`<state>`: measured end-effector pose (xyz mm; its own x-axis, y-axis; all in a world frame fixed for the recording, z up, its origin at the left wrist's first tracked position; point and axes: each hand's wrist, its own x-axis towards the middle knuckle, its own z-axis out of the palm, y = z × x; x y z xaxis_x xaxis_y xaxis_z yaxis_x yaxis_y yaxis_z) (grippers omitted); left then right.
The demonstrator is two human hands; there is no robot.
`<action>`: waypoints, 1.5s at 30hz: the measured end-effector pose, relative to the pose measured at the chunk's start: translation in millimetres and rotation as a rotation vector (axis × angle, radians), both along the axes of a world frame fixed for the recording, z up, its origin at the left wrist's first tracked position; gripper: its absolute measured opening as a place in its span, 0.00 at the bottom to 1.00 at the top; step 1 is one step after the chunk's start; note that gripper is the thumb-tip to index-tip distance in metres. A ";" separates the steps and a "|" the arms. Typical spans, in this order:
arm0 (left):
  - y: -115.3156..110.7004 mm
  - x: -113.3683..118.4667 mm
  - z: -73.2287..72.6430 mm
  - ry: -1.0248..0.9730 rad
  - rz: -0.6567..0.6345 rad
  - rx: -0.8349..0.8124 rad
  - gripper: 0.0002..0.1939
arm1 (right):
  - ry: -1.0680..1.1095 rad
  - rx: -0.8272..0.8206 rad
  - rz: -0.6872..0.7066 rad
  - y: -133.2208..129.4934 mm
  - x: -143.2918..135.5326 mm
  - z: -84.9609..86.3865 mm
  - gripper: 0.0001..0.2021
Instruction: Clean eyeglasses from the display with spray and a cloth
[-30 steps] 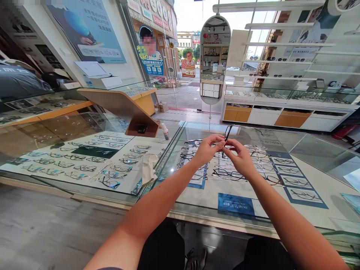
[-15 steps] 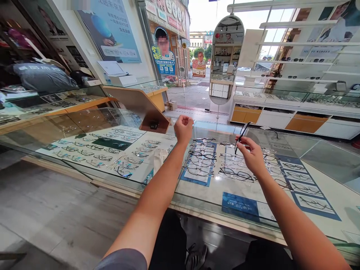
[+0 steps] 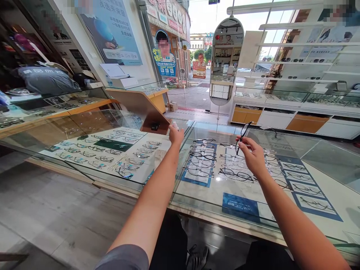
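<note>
My right hand (image 3: 253, 152) pinches a pair of dark-framed eyeglasses (image 3: 243, 138), held on edge above the glass counter (image 3: 202, 204). My left hand (image 3: 176, 135) is stretched over the far side of the counter, beside the brown wooden stand (image 3: 154, 116). Its fingers are closed around a small whitish thing (image 3: 175, 125), too small and too covered to name. Under the glass, below my right hand, lie rows of eyeglass frames (image 3: 236, 174) on blue-and-white cards. More glasses (image 3: 98, 159) are set out in the case to the left.
An oval mirror (image 3: 226, 60) stands beyond the counter. Shelves with sunglasses (image 3: 292, 60) and low cabinets (image 3: 300, 125) line the far right. A person in a grey shirt (image 3: 46, 79) bends over at the far left. A blue leaflet (image 3: 240, 206) lies near the counter's front edge.
My left hand has moved a little left and down toward the wooden stand, and a whitish thing now shows at its fingers. My right hand holds the eyeglasses almost still, their angle slightly turned.
</note>
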<state>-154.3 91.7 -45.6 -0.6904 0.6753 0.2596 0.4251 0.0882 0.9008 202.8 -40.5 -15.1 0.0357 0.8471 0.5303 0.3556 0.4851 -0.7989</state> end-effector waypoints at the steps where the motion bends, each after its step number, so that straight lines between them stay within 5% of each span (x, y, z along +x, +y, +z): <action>1: 0.1 -0.6 -1.6 -0.013 -0.026 -0.017 0.21 | 0.002 0.000 -0.002 -0.1 -0.1 0.5 0.19; 5: -0.6 9.7 7.8 -0.020 -0.137 0.045 0.15 | 0.016 0.005 -0.003 -1.2 -0.9 3.4 0.19; 8: -7.0 38.5 26.1 -0.025 -0.313 0.151 0.10 | 0.030 0.010 0.000 -2.7 -1.4 5.7 0.20; 12: -37.0 89.6 48.0 -0.376 -0.888 0.338 0.19 | 0.046 0.003 0.016 -3.8 -2.4 7.8 0.21; 16: -75.4 117.2 62.3 -0.795 -1.379 0.116 0.34 | 0.062 -0.050 0.090 -3.9 -3.8 9.0 0.23; 19: -90.4 120.7 69.4 -0.885 -1.545 -0.014 0.42 | 0.071 -0.096 0.173 -4.1 -4.9 8.2 0.24; 25: -88.2 122.3 68.6 -0.891 -1.499 -0.061 0.44 | 0.055 -0.152 0.297 -8.1 -8.2 6.8 0.23; 31: -82.7 134.0 53.5 -0.462 -1.232 0.100 0.38 | 0.066 -0.195 0.409 -17.8 -14.9 11.8 0.23; 45: -86.3 138.0 48.3 -0.267 -1.206 0.009 0.36 | 0.033 -0.178 0.483 -23.3 -16.2 13.9 0.22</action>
<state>-16.3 5.3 2.7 0.3400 0.9157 0.2143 0.0331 -0.2394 0.9704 186.6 -63.7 -1.3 -0.3676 0.8480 0.3818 0.0977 0.4435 -0.8909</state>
